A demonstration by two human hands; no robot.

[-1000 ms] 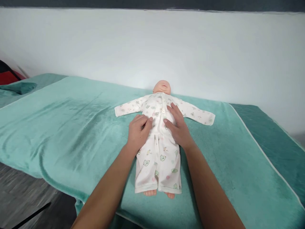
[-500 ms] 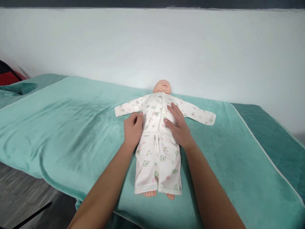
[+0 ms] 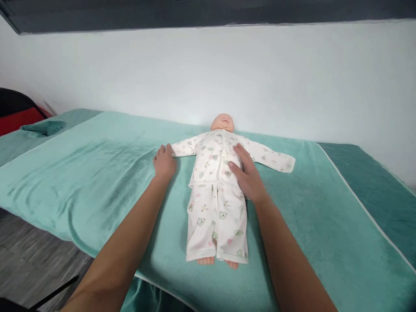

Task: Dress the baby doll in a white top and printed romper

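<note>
A baby doll (image 3: pixel 222 122) lies on its back on a teal towel (image 3: pixel 97 173), dressed in a white printed top (image 3: pixel 214 160) and matching trousers (image 3: pixel 217 225). Its sleeves are spread out to both sides and its bare feet show at the trouser hems. My right hand (image 3: pixel 247 173) rests flat and open on the right side of the doll's chest. My left hand (image 3: pixel 164 163) lies on the towel at the cuff of the doll's left-side sleeve, fingers touching the cuff's end.
The towel covers a long table against a white wall. A darker teal cover (image 3: pixel 373 190) shows at the right. A folded teal cloth (image 3: pixel 43 127) and something red (image 3: pixel 16 121) lie at the far left. Grey floor (image 3: pixel 29 264) is below left.
My left hand has slid from the doll's belly leftward along the sleeve to its cuff, which now lies shorter. My right hand stays on the chest. The camera has tipped up slightly.
</note>
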